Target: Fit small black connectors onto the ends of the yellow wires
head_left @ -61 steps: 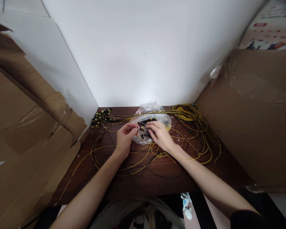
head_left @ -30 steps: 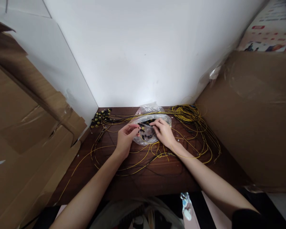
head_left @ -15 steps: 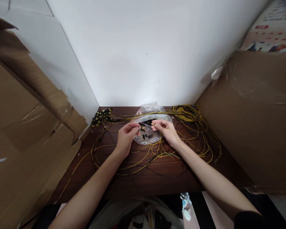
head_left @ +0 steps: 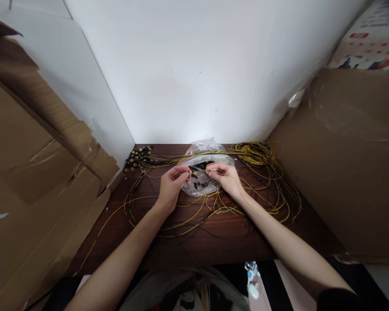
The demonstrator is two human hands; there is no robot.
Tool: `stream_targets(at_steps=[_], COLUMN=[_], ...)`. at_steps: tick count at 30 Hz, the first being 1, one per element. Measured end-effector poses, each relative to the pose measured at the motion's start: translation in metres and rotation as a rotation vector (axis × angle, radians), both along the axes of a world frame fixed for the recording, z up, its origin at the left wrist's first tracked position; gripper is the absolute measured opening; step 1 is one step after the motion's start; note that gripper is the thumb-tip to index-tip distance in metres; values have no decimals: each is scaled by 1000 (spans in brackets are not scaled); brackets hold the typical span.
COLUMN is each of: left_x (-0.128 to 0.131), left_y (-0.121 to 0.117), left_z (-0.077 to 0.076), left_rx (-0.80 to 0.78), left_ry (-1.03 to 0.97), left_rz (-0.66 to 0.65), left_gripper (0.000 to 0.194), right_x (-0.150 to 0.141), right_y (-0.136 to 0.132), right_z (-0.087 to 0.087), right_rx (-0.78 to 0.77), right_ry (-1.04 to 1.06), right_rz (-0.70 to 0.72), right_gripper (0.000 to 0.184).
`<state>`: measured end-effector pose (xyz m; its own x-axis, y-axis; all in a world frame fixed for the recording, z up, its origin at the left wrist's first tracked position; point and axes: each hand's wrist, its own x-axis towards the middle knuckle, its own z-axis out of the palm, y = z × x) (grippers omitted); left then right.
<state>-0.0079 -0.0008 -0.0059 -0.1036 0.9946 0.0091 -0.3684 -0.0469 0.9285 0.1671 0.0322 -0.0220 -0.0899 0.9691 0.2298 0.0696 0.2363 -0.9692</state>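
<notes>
Over a clear plastic bag (head_left: 189, 190), both hands are raised with fingertips pinched, a short gap between them. My left hand (head_left: 173, 185) grips a small dark piece, only its tip showing at the fingers, too small to name. My right hand (head_left: 226, 177) pinches a small yellow connector (head_left: 208, 171); the rest of it is covered by the fingers. Loose black connectors (head_left: 201, 185) lie in the bag between the hands. Yellow and black wires (head_left: 218, 207) pass beneath the wrists.
Several finished-looking black and yellow wire ends (head_left: 138, 157) are bunched at the table's back left. A coil of yellow wire (head_left: 254, 153) lies at the back right. Cardboard boxes (head_left: 35, 164) flank the brown table (head_left: 214, 242), and a white wall (head_left: 197, 77) rises behind.
The fingers of my right hand have shifted slightly around the yellow connector. My left hand stays almost still.
</notes>
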Motion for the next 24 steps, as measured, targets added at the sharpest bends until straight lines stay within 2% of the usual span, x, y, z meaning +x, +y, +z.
stream_targets(at_steps=[3,8,13,17,24], left_x=[0,-1,-1,-1,-1], left_y=[1,1,1,1,1], left_z=[-2,-3,-4,-4,-4], left_rx=[0,15,21,25,29], left_ry=[11,20,17,30,51], left_rz=[-1,-14,-22,-26,-21], left_gripper=[17,17,15,14,13], right_x=[1,1,3,4,9], right_y=[-1,-5,-7,-8,-5], right_z=[0,3,7,8,6], right_rx=[153,185,306,343,447], right_ry=[-136,-191,-295,-350,-653], right_rz=[-24,-44,-65,-69,-73], right_gripper=[13,25,18,14,18])
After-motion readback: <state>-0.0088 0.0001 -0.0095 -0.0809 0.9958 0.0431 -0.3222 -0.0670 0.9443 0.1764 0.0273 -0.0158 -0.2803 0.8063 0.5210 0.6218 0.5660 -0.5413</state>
